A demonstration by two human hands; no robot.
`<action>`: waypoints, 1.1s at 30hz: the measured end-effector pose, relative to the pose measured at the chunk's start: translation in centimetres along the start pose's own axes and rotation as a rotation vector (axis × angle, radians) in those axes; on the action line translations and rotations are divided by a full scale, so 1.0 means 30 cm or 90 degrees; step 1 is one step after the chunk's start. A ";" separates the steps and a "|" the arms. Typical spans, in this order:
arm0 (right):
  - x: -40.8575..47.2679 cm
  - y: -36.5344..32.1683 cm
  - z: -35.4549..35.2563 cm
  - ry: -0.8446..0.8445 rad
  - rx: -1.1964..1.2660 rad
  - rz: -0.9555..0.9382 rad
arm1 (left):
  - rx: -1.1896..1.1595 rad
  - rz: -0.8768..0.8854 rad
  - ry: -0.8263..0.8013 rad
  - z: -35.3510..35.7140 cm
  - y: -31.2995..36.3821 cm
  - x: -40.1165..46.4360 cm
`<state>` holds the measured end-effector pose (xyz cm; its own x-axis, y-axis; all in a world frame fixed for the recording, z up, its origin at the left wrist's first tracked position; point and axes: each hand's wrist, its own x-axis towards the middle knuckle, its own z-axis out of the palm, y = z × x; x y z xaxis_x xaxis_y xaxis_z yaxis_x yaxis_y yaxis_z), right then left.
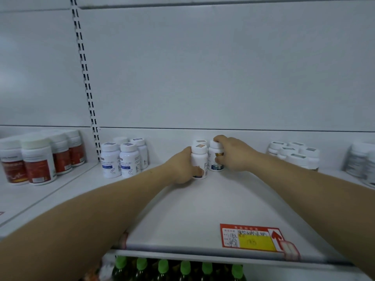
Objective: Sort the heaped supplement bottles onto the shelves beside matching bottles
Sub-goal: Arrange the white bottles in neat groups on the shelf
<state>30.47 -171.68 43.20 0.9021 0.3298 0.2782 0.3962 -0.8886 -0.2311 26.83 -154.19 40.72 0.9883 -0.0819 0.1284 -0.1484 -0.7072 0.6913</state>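
— White metal shelf (203, 209), pale back panel, slotted upright at left: what do I have in hand?

— My left hand (180, 169) grips a white supplement bottle (199, 159) around its body, thumb across the lower label. My right hand (233, 155) is curled over a second white bottle (215, 157), fingers on its cap and side. Both bottles stand upright on the shelf, just beside each other, near the back panel.

— Anything behind them?

— One more white cap (199, 141) shows just behind the left-hand bottle; I cannot tell its label.

— And around me?

— To the left, blue-labelled white bottles (121, 159) stand in a cluster. Further left, on the neighbouring shelf section, red-labelled bottles (38, 165) stand in rows. To the right, a group of white-capped bottles (294, 155) stands near the back; at the far right edge, blurred grey-labelled bottles (361, 165).

— Front edge?

— A red and yellow price tag (251, 238) lies at the shelf's lip. Below it, green-capped dark bottles (174, 268) stand in a row on the lower level.
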 end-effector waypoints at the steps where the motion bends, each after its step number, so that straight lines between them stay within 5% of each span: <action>1: 0.000 0.003 0.005 0.006 -0.003 0.001 | 0.004 -0.001 -0.002 0.000 -0.002 0.001; 12: -0.017 -0.010 -0.007 0.007 -0.019 0.023 | 0.026 -0.009 -0.037 -0.040 0.024 -0.026; 22: -0.185 0.002 -0.252 0.054 -0.097 0.099 | 0.232 0.113 -0.025 -0.140 0.098 -0.169; 33: -0.452 0.187 -0.350 0.040 -0.108 0.223 | 0.201 0.157 -0.105 0.065 0.255 -0.254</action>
<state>18.66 -184.47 47.92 0.9635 -0.0186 0.2672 0.0270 -0.9858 -0.1657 18.24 -160.34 43.64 0.9206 -0.3683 0.1297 -0.3885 -0.8307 0.3988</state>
